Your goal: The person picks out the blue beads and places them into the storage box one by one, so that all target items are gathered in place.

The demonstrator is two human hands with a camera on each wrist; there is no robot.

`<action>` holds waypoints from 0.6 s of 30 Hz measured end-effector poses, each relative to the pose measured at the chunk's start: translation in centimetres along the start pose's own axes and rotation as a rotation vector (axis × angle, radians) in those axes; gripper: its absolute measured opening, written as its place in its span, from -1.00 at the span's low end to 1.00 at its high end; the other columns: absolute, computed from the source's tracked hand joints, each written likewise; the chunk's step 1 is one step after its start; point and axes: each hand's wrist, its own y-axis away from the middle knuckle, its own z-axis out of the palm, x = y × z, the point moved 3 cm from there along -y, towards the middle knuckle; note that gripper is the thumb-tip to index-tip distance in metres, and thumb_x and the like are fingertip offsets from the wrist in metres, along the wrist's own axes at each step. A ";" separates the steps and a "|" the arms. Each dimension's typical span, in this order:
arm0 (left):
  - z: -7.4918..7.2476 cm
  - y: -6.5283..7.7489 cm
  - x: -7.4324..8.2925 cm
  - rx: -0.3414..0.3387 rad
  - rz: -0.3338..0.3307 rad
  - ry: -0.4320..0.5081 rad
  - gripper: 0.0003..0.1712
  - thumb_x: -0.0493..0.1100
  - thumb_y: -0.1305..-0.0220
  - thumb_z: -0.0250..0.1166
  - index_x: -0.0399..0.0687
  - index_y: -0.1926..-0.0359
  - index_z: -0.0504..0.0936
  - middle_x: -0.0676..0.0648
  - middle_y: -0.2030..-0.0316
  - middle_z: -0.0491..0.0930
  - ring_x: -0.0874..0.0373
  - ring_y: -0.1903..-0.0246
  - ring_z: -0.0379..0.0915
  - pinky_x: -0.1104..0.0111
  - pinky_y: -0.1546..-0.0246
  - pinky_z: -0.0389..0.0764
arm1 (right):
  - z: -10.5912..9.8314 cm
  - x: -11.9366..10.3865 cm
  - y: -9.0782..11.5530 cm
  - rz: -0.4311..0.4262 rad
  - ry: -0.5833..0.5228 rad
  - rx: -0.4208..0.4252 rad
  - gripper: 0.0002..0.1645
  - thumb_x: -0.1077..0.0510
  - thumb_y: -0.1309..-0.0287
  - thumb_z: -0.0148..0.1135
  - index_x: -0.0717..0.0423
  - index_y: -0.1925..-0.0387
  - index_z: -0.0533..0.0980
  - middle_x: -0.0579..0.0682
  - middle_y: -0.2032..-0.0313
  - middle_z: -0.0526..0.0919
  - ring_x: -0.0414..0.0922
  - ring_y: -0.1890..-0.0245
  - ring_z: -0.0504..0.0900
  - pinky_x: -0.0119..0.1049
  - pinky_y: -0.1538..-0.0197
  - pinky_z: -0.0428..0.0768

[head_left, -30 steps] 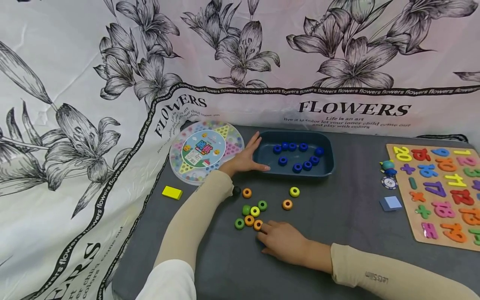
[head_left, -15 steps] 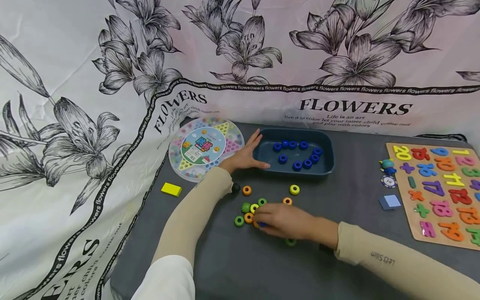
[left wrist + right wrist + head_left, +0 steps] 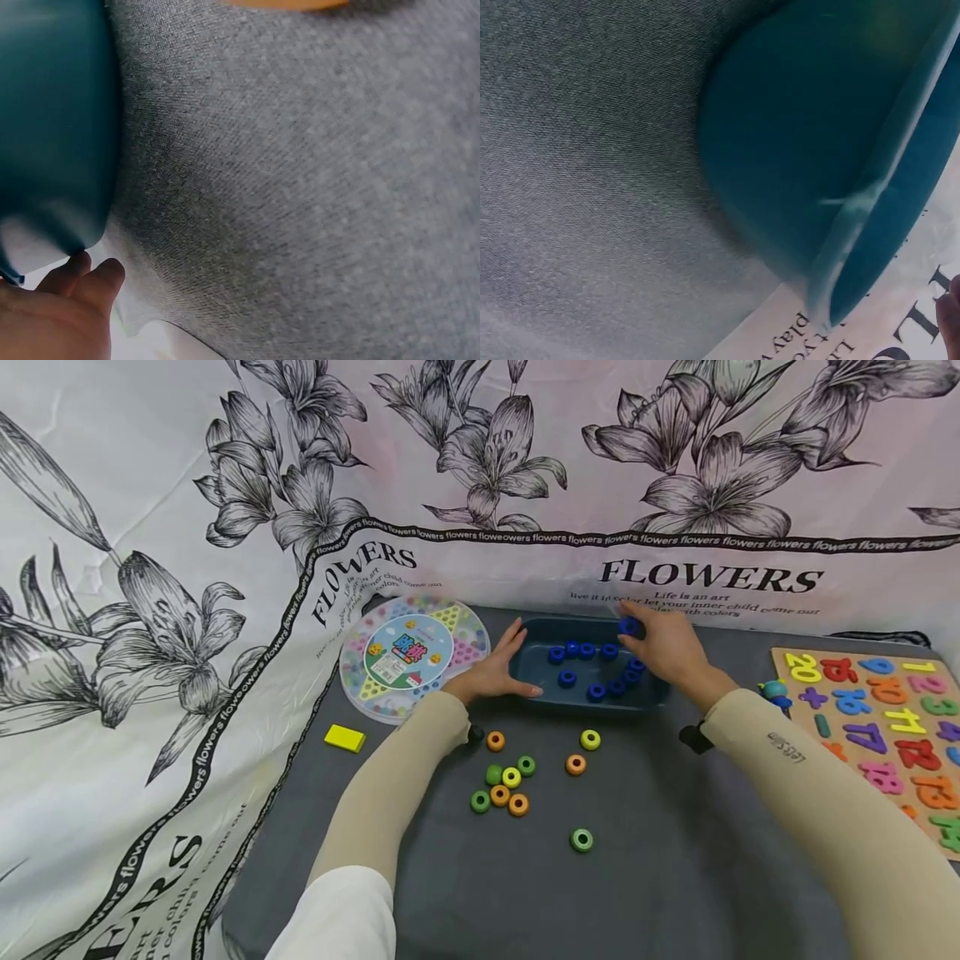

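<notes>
Over the far right part of a dark teal plastic tray [image 3: 555,700], my right hand [image 3: 669,645] pinches a blue ring-shaped bead [image 3: 629,626]. Several more blue beads [image 3: 567,678] lie on the tray's floor. My left hand [image 3: 491,678] rests against the tray's left end, thumb and fingers spread apart. The left wrist view shows fingertips [image 3: 109,274] touching the tray's wall. In the right wrist view the tray's outer side [image 3: 795,142] fills much of the frame, with only a bit of the right hand [image 3: 951,315] at the edge; the held bead is hidden there.
Several green, orange and yellow beads [image 3: 518,805] lie loose on the grey table in front of the tray. A round game board [image 3: 408,652] and a yellow block [image 3: 345,738] are at left. A wooden number board [image 3: 847,693] and small toy [image 3: 775,693] are at right.
From the loose beads, my right hand has lifted a blue bead and carried it up and right over the tray. A green bead it covered now shows. The left hand stays put.
</notes>
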 end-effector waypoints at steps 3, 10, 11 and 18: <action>0.0 -0.3 0.0 -0.007 -0.015 -0.009 0.30 0.15 0.05 0.43 0.07 -0.47 -0.29 0.37 -0.40 -0.62 0.17 -0.46 -0.52 0.08 -0.40 -0.01 | 0.0 0.4 -0.2 -0.007 0.009 -0.033 -0.35 0.14 -0.16 0.23 0.11 -0.28 0.31 0.24 0.15 0.67 -0.13 0.77 0.37 -0.27 0.58 0.29; -0.1 -0.5 -0.3 0.006 -0.010 0.023 0.29 0.10 0.04 0.45 0.07 -0.48 -0.28 0.34 -0.41 -0.60 0.17 -0.46 -0.52 0.06 -0.40 -0.01 | 0.1 -0.2 -0.4 -0.051 0.049 -0.042 -0.32 0.14 -0.14 0.25 0.08 -0.30 0.30 0.21 0.35 0.70 -0.17 0.79 0.35 -0.28 0.59 0.29; 0.2 -0.5 -0.4 0.000 -0.004 0.028 0.29 0.10 0.04 0.44 0.07 -0.48 -0.28 0.34 -0.41 -0.60 0.17 -0.46 -0.53 0.06 -0.40 -0.02 | 0.1 -0.1 -0.3 -0.043 0.053 -0.049 -0.32 0.14 -0.14 0.25 0.07 -0.30 0.30 0.20 0.40 0.69 -0.17 0.79 0.34 -0.28 0.59 0.28; 1.2 -0.6 -0.6 -0.042 0.007 0.043 0.32 0.14 0.05 0.44 0.08 -0.47 -0.32 0.34 -0.41 -0.63 0.18 -0.46 -0.57 0.06 -0.40 -0.01 | 0.4 0.4 0.7 -0.056 0.058 -0.064 -0.26 0.13 -0.10 0.29 0.12 -0.31 0.27 0.22 0.20 0.68 -0.01 0.63 0.54 -0.16 0.47 0.47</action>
